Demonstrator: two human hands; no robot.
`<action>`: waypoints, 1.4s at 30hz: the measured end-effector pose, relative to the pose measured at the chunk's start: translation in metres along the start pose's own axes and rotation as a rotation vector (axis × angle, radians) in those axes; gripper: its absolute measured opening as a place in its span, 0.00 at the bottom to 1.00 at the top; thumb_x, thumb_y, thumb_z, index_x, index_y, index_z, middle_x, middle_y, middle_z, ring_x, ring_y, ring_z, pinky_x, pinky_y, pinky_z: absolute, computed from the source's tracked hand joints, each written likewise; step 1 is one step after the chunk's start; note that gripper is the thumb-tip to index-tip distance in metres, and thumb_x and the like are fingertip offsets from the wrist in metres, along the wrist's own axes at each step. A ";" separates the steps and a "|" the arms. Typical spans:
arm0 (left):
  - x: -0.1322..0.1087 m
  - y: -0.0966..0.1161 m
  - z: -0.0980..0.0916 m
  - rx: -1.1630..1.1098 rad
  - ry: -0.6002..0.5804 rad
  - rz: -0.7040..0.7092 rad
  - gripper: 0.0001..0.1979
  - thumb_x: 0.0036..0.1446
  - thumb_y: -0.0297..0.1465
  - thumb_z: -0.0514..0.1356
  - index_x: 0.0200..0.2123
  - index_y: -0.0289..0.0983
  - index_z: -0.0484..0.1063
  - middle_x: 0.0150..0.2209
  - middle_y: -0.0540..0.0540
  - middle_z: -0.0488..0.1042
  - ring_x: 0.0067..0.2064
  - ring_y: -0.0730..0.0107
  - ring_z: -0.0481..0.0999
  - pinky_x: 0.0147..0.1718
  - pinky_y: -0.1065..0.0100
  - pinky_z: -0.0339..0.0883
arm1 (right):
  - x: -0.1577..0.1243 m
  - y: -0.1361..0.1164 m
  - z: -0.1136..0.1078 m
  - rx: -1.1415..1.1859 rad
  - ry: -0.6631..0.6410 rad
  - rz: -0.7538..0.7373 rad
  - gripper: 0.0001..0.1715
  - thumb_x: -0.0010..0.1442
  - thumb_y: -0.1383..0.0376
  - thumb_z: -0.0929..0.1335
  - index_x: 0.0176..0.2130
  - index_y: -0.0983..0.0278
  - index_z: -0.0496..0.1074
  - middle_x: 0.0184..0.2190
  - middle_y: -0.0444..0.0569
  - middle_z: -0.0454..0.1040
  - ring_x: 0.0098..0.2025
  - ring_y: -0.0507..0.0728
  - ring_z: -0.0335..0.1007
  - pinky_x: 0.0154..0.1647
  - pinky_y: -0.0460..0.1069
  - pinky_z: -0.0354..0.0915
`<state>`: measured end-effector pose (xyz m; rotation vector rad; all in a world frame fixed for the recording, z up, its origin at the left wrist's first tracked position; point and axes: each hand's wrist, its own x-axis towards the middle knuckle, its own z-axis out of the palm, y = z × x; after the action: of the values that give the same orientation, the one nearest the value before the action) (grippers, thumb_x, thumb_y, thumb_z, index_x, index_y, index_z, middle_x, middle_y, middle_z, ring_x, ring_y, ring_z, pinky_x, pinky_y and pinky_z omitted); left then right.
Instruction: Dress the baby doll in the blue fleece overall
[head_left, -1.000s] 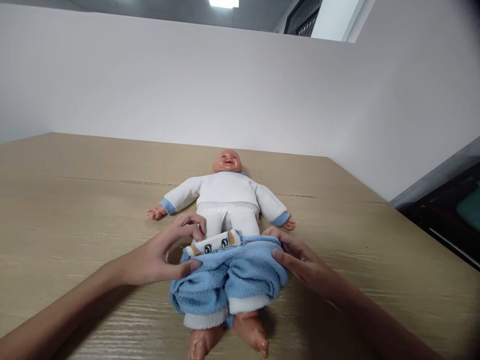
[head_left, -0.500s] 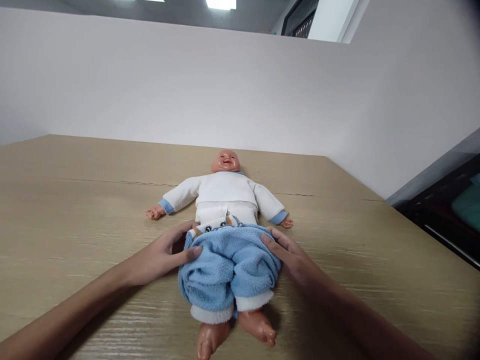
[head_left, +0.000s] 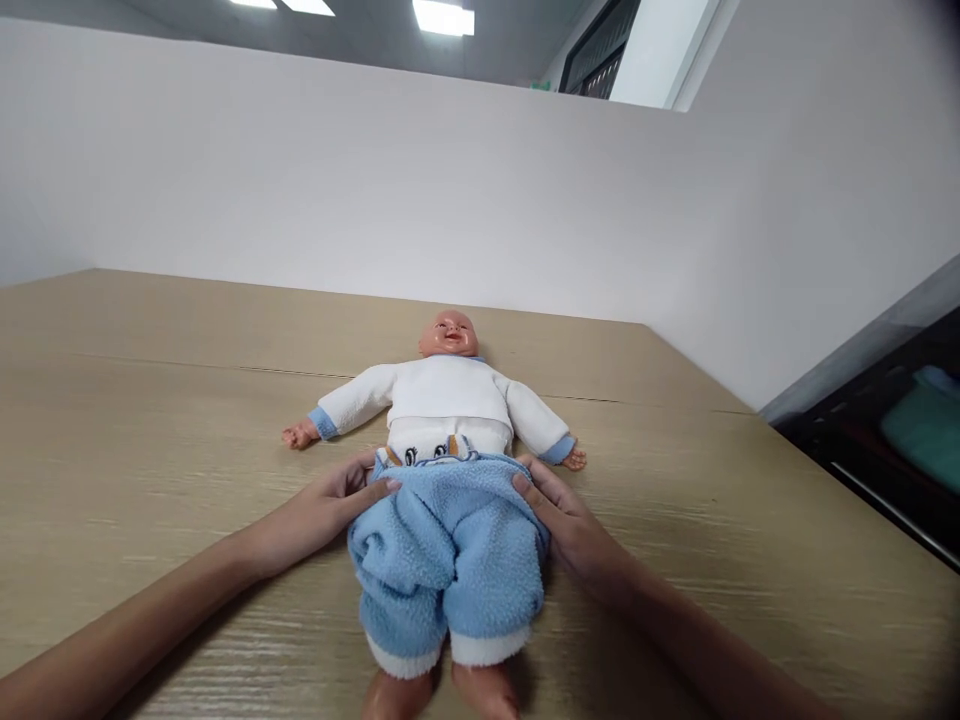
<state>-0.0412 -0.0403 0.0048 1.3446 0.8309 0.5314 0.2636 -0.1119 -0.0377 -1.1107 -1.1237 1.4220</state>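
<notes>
A baby doll (head_left: 448,390) lies on its back on a wooden table (head_left: 150,400), head away from me, arms spread. It wears a white top with blue cuffs. Fluffy blue trousers (head_left: 450,555) with white cuffs cover its legs and hips, and a white waistband with printed eyes shows at the top. My left hand (head_left: 330,505) grips the trousers' left side at the waist, thumb on the fabric. My right hand (head_left: 559,515) grips the right side the same way. The doll's bare feet (head_left: 439,700) poke out at the bottom edge.
A white wall (head_left: 375,200) runs behind the table. The table's right edge (head_left: 825,500) drops off beside a dark shelf with something teal (head_left: 926,425) on it. A seam crosses the tabletop behind the doll.
Both hands have slid the blue trousers up the doll, from its thighs to its waist. The white underlayer is now mostly covered, and the feet have dropped to the frame's bottom edge.
</notes>
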 end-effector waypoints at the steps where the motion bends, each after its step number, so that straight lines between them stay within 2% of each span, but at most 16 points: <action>1: 0.001 0.000 0.000 -0.028 -0.001 0.000 0.32 0.59 0.56 0.72 0.58 0.41 0.80 0.50 0.43 0.86 0.48 0.54 0.84 0.55 0.56 0.76 | 0.001 -0.002 0.000 -0.019 -0.003 -0.010 0.22 0.68 0.42 0.74 0.48 0.55 0.78 0.44 0.43 0.80 0.49 0.58 0.75 0.57 0.52 0.70; 4: 0.002 0.001 -0.002 -0.101 -0.001 -0.003 0.28 0.58 0.52 0.75 0.53 0.40 0.82 0.46 0.45 0.87 0.46 0.59 0.84 0.52 0.61 0.76 | 0.005 -0.006 -0.001 -0.059 0.020 -0.039 0.22 0.67 0.42 0.75 0.44 0.56 0.78 0.41 0.42 0.77 0.46 0.57 0.73 0.53 0.50 0.70; 8: 0.004 0.001 -0.003 -0.154 0.003 0.026 0.26 0.56 0.50 0.77 0.50 0.40 0.83 0.43 0.47 0.86 0.45 0.62 0.83 0.50 0.65 0.76 | 0.012 -0.003 0.001 -0.013 0.101 -0.063 0.24 0.65 0.41 0.76 0.45 0.56 0.78 0.39 0.42 0.77 0.45 0.57 0.73 0.53 0.51 0.70; 14: 0.009 -0.004 -0.005 -0.147 0.017 0.032 0.23 0.58 0.51 0.75 0.44 0.38 0.85 0.36 0.48 0.85 0.38 0.68 0.80 0.36 0.72 0.71 | 0.023 -0.002 0.016 0.133 0.198 0.000 0.35 0.53 0.36 0.81 0.50 0.54 0.79 0.46 0.45 0.83 0.55 0.63 0.77 0.61 0.55 0.71; 16: 0.009 -0.007 -0.007 -0.138 0.024 0.034 0.22 0.58 0.51 0.75 0.42 0.38 0.84 0.36 0.49 0.84 0.37 0.69 0.79 0.35 0.72 0.70 | 0.029 -0.003 0.018 0.157 0.214 0.015 0.36 0.52 0.36 0.81 0.50 0.53 0.80 0.48 0.45 0.83 0.56 0.63 0.77 0.63 0.55 0.70; 18: 0.009 -0.010 -0.009 -0.132 0.042 0.038 0.21 0.58 0.51 0.75 0.42 0.38 0.84 0.37 0.49 0.84 0.38 0.67 0.80 0.38 0.71 0.72 | 0.033 -0.003 0.018 0.133 0.187 0.001 0.33 0.55 0.36 0.80 0.49 0.53 0.80 0.48 0.45 0.82 0.56 0.61 0.77 0.63 0.53 0.70; 20: 0.008 -0.010 -0.013 -0.131 0.058 0.083 0.20 0.60 0.49 0.74 0.46 0.40 0.84 0.41 0.48 0.85 0.43 0.63 0.81 0.44 0.68 0.74 | 0.035 -0.006 0.015 0.071 0.126 -0.038 0.27 0.60 0.39 0.79 0.46 0.54 0.79 0.44 0.43 0.80 0.51 0.58 0.75 0.58 0.50 0.70; 23: 0.007 -0.002 -0.019 -0.111 0.074 0.205 0.19 0.64 0.47 0.71 0.52 0.42 0.82 0.48 0.46 0.84 0.50 0.59 0.81 0.54 0.62 0.73 | 0.032 -0.018 0.014 -0.058 0.045 -0.089 0.22 0.65 0.43 0.76 0.40 0.57 0.75 0.34 0.41 0.70 0.38 0.54 0.66 0.43 0.47 0.66; 25: 0.009 0.008 -0.023 -0.014 0.097 0.274 0.18 0.66 0.48 0.68 0.49 0.42 0.82 0.48 0.46 0.83 0.51 0.57 0.79 0.57 0.61 0.71 | 0.028 -0.033 0.017 -0.183 0.016 -0.147 0.23 0.69 0.44 0.73 0.36 0.59 0.71 0.30 0.40 0.62 0.33 0.53 0.58 0.36 0.48 0.60; 28: 0.016 0.024 -0.027 0.190 0.172 0.353 0.17 0.67 0.48 0.64 0.43 0.40 0.79 0.44 0.45 0.80 0.51 0.55 0.76 0.54 0.60 0.71 | 0.027 -0.057 0.024 -0.409 0.017 -0.283 0.23 0.73 0.48 0.69 0.33 0.59 0.66 0.29 0.40 0.57 0.32 0.54 0.53 0.34 0.50 0.55; 30: 0.023 0.032 -0.028 0.297 0.240 0.383 0.16 0.67 0.48 0.63 0.42 0.40 0.77 0.41 0.46 0.77 0.48 0.56 0.74 0.48 0.62 0.71 | 0.035 -0.068 0.028 -0.484 0.020 -0.328 0.21 0.73 0.50 0.68 0.33 0.59 0.66 0.30 0.40 0.59 0.34 0.54 0.55 0.36 0.50 0.55; 33: 0.035 0.041 -0.028 0.384 0.276 0.400 0.17 0.68 0.49 0.61 0.42 0.40 0.73 0.38 0.48 0.72 0.43 0.61 0.70 0.43 0.64 0.67 | 0.056 -0.073 0.027 -0.423 0.034 -0.300 0.17 0.70 0.51 0.70 0.36 0.59 0.69 0.32 0.40 0.63 0.36 0.55 0.58 0.39 0.51 0.57; 38: 0.050 0.047 -0.032 0.295 0.179 0.327 0.22 0.66 0.52 0.65 0.46 0.39 0.75 0.41 0.48 0.76 0.44 0.62 0.73 0.43 0.66 0.66 | 0.081 -0.056 0.015 -0.200 0.130 -0.188 0.17 0.60 0.51 0.77 0.36 0.59 0.73 0.31 0.39 0.69 0.35 0.56 0.63 0.42 0.51 0.61; 40: 0.058 0.046 -0.034 0.204 0.130 0.270 0.23 0.63 0.53 0.69 0.44 0.38 0.77 0.41 0.47 0.78 0.45 0.61 0.75 0.45 0.66 0.67 | 0.084 -0.048 0.013 -0.051 0.144 -0.126 0.16 0.57 0.53 0.79 0.38 0.58 0.76 0.34 0.40 0.77 0.38 0.57 0.70 0.47 0.52 0.65; 42: 0.067 0.044 -0.036 0.107 0.087 0.227 0.24 0.59 0.52 0.72 0.41 0.37 0.78 0.41 0.46 0.79 0.45 0.61 0.76 0.45 0.66 0.67 | 0.086 -0.042 0.015 0.101 0.166 -0.066 0.17 0.56 0.54 0.79 0.43 0.58 0.80 0.41 0.43 0.83 0.45 0.61 0.76 0.57 0.56 0.67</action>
<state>-0.0227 0.0410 0.0328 1.5331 0.7911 0.7358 0.2460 -0.0242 -0.0015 -1.0887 -0.9521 1.2957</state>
